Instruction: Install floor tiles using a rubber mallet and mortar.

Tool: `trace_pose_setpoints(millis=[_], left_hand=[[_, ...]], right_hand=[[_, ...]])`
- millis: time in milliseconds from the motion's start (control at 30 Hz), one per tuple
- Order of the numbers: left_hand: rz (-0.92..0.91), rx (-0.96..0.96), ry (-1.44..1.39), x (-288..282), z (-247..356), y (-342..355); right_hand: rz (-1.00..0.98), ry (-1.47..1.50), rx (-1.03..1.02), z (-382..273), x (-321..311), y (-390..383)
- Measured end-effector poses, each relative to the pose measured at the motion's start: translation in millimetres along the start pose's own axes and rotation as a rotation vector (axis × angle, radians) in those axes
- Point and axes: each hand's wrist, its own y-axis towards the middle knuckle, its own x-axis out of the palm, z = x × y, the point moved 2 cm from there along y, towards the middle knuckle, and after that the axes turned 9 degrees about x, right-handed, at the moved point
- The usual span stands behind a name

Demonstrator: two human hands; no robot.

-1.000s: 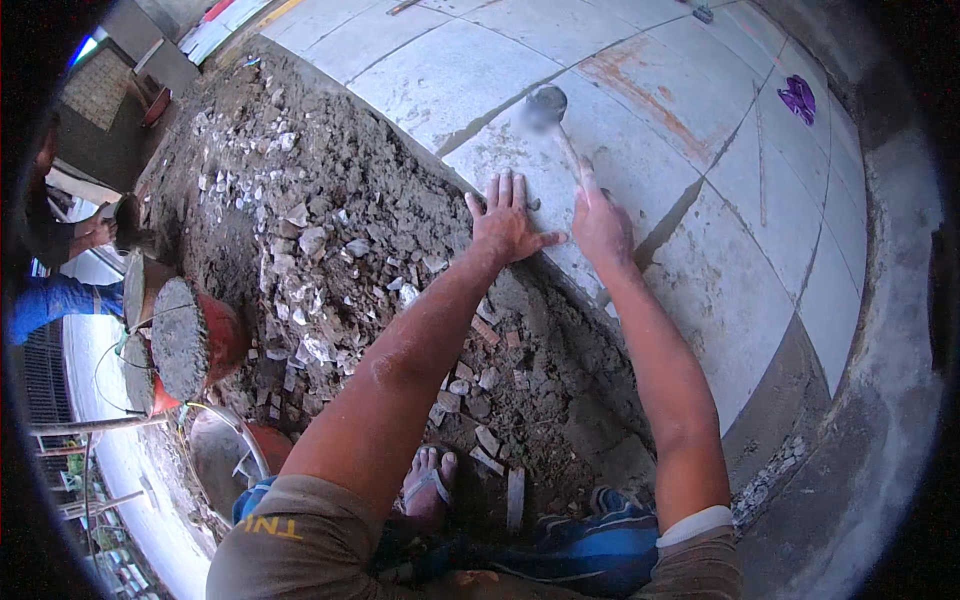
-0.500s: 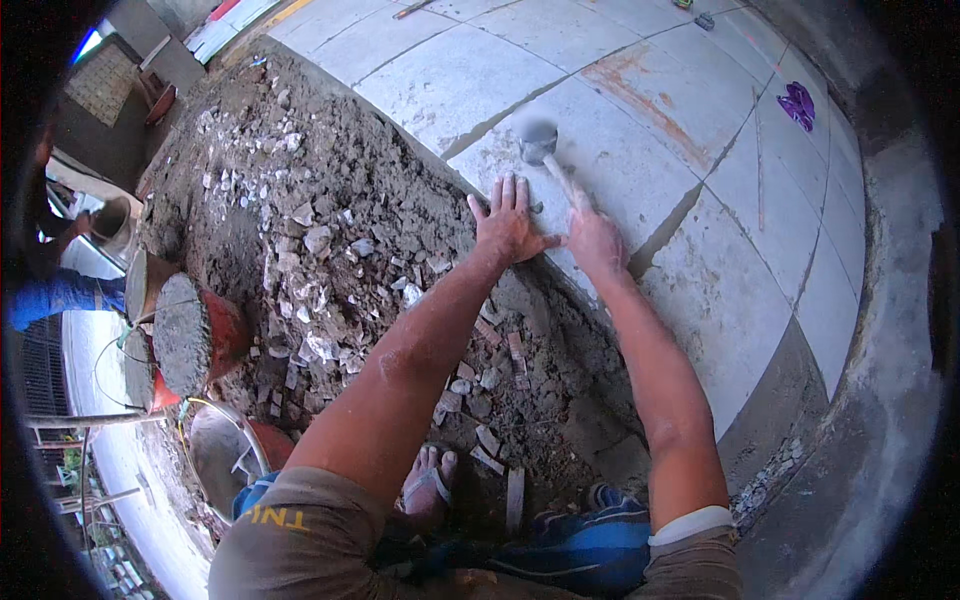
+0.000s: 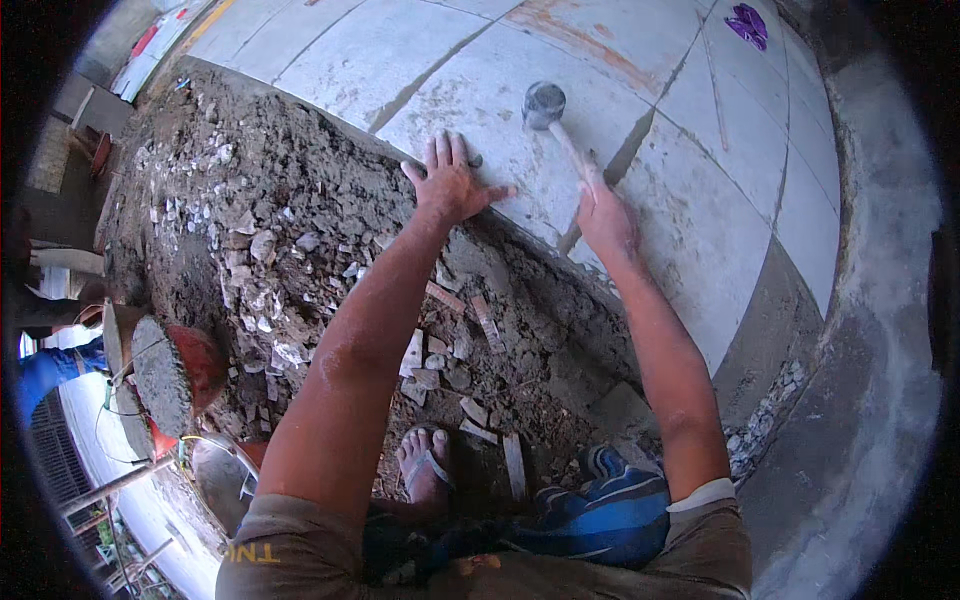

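Note:
My right hand (image 3: pixel 607 222) is wrapped round the pale handle of a rubber mallet (image 3: pixel 545 104), whose dark head is over a large grey floor tile (image 3: pixel 480 95). I cannot tell whether the head touches the tile. Fingers spread, my left hand (image 3: pixel 452 183) lies at the tile's edge, where the tiles border the rough mortar bed. It holds nothing. A small dark lump (image 3: pixel 475 160) is beside its fingers. Grey mortar fills the gap (image 3: pixel 630 145) between this tile and the one to its right.
Rubble and broken chips (image 3: pixel 260 245) cover the soil at left. Mortar-crusted buckets (image 3: pixel 165 370) stand at the far left, near another person's blue-clothed leg (image 3: pixel 60 375). A purple plastic bag (image 3: pixel 747 27) and a thin stick (image 3: pixel 714 85) lie on the tiles. A wall (image 3: pixel 890 300) bounds the right.
The view has shifted, so the tiles and buckets sit differently in it. The mallet head, blurred before, now shows sharply. My left hand stays spread at the tile edge.

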Motion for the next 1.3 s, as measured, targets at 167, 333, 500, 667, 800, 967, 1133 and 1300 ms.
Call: trace_pose_setpoints(millis=[167, 333, 500, 667, 800, 967, 1133, 1300], left_hand=[[0.008, 0.004, -0.019, 9, -6, 3], [0.007, 0.028, 0.001, 9, -2, 6], [0.022, 0.005, -0.002, 12, 1, 5], [0.009, -0.008, -0.005, 4, 0, -1], [0.020, 0.011, -0.004, -2, -2, -3], [0.012, 0.017, 0.023, -10, 15, 4], [-0.154, 0.164, 0.179, -26, 19, 33], [-0.252, 0.253, 0.085, -19, 34, 44]], right_hand=[[0.006, -0.113, -0.090, 12, 9, -18], [-0.102, -0.060, -0.077, 13, -1, -33], [-0.079, 0.148, -0.040, 16, -10, -44], [-0.012, 0.204, -0.012, 0, -34, -32], [0.078, 0.191, 0.014, -7, -38, -3], [-0.020, 0.065, 0.108, 16, -6, 44], [0.009, 0.087, 0.094, 9, 15, 63], [-0.043, 0.114, 0.102, 5, 20, 65]])
